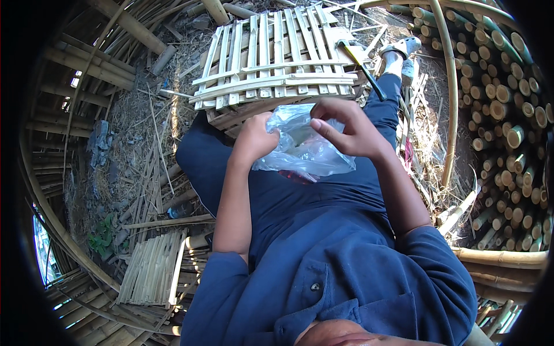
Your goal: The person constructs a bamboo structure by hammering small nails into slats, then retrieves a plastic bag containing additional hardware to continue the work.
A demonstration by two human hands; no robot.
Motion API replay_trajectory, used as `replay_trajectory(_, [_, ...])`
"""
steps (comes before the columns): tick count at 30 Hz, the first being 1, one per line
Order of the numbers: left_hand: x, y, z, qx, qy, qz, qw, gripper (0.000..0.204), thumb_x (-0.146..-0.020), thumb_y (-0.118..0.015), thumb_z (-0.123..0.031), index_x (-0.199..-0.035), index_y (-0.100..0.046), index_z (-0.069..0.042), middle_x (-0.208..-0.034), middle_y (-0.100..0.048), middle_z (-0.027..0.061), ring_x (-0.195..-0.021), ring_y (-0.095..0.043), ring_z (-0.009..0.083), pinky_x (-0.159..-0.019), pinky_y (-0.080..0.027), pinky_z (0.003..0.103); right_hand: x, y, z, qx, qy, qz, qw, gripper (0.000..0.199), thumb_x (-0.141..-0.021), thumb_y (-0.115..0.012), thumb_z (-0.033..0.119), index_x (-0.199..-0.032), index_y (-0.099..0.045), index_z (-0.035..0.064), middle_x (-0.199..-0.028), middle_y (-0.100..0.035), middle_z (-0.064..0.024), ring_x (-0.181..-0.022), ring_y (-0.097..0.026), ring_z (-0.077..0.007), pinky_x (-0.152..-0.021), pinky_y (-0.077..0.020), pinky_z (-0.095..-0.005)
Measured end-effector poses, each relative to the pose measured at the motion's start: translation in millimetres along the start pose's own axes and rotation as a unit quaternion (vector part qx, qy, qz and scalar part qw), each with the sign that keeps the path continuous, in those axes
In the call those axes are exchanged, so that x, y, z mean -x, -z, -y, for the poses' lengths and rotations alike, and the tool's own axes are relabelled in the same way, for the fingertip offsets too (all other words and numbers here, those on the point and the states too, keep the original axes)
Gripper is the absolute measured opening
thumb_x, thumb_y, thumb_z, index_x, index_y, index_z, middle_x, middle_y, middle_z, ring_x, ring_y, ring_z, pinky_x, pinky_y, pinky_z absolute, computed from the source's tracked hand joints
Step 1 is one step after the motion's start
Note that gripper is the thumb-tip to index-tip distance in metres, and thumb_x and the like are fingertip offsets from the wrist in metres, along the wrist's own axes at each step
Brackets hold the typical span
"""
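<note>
A crumpled clear plastic bag (pixel 314 153) is spread between my hands above my lap. On its left edge, my left hand (pixel 255 139) is closed with the fingers curled in. My right hand (pixel 345 128) bends over the bag's upper right side, thumb and forefinger curled close together on the plastic; its other fingers are partly hidden. Folds and glare blur the bag's contents. Something dark red (pixel 299 176) shows at the bag's lower edge, too unclear to name.
Beyond my hands stands a slatted bamboo panel (pixel 271 55), with a black-and-yellow long-handled tool (pixel 365 72) on its right side. Cut bamboo poles (pixel 502 109) are stacked at right. Split bamboo strips (pixel 150 268) lie at lower left. My outstretched leg (pixel 384 109) flanks the panel.
</note>
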State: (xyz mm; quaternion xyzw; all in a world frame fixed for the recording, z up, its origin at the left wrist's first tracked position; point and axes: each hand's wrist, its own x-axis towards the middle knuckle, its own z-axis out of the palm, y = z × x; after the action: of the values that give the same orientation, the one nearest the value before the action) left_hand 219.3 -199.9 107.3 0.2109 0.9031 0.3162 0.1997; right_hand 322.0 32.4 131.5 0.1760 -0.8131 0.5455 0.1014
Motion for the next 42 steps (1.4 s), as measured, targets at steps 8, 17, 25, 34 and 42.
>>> replay_trajectory(8, [20.7, -15.8, 20.4, 0.068, -0.062, 0.009, 0.996, 0.047, -0.083, -0.073, -0.008, -0.128, -0.067, 0.003, -0.115, -0.075, 0.0246, -0.108, -0.073, 0.0391, -0.097, -0.054, 0.042, 36.4, -76.8, -108.4, 0.309, -0.295, 0.321, 0.845, 0.033, -0.093, -0.059, 0.01, -0.123, -0.072, 0.0023, -0.109, -0.075, -0.0225, -0.106, -0.072, -0.0414, -0.092, -0.0557, -0.0493])
replay_trajectory(17, [24.5, -16.0, 10.5, 0.087, -0.073, 0.029, 0.993, 0.051, -0.083, -0.077, -0.011, -0.131, -0.066, 0.003, -0.117, -0.074, 0.0251, -0.112, -0.072, 0.0393, -0.099, -0.054, 0.042, 34.0, -87.8, -109.7, 0.319, -0.106, 0.176, 0.925, 0.058, -0.098, -0.069, 0.035, -0.152, -0.057, 0.0172, -0.155, -0.056, -0.0089, -0.145, -0.049, -0.0299, -0.124, -0.0361, -0.045])
replay_trajectory(25, [18.1, -25.2, 23.6, 0.063, -0.083, 0.008, 0.995, 0.05, -0.085, -0.077, -0.011, -0.132, -0.067, 0.003, -0.118, -0.075, 0.0206, -0.11, -0.073, 0.0315, -0.099, -0.053, 0.038, 41.9, -105.0, -130.7, -0.03, -0.182, 0.033, 0.982, 0.049, -0.095, -0.072, 0.021, -0.142, -0.063, 0.0119, -0.14, -0.065, -0.0135, -0.129, -0.061, -0.0325, -0.11, -0.0475, -0.0438])
replay_trajectory(34, [13.4, -27.4, 23.2, 0.063, -0.07, 0.019, 0.995, 0.047, -0.085, -0.077, -0.011, -0.129, -0.068, 0.002, -0.113, -0.077, 0.019, -0.105, -0.074, 0.0303, -0.096, -0.054, 0.037, 40.2, -114.3, -146.9, 0.028, -0.185, 0.061, 0.98, 0.05, -0.096, -0.069, 0.022, -0.145, -0.062, 0.0122, -0.144, -0.063, -0.0136, -0.133, -0.059, -0.0327, -0.113, -0.0455, -0.0443])
replay_trajectory(42, [8.7, -26.0, 24.2, 0.084, -0.051, 0.033, 0.995, 0.053, -0.085, -0.078, -0.016, -0.132, -0.066, 0.003, -0.122, -0.073, 0.0261, -0.116, -0.071, 0.0395, -0.102, -0.053, 0.041, 43.5, -124.7, -155.9, 0.163, -0.147, 0.064, 0.974, 0.055, -0.092, -0.068, 0.017, -0.146, -0.06, 0.014, -0.147, -0.06, -0.016, -0.135, -0.056, -0.0382, -0.115, -0.0433, -0.0487])
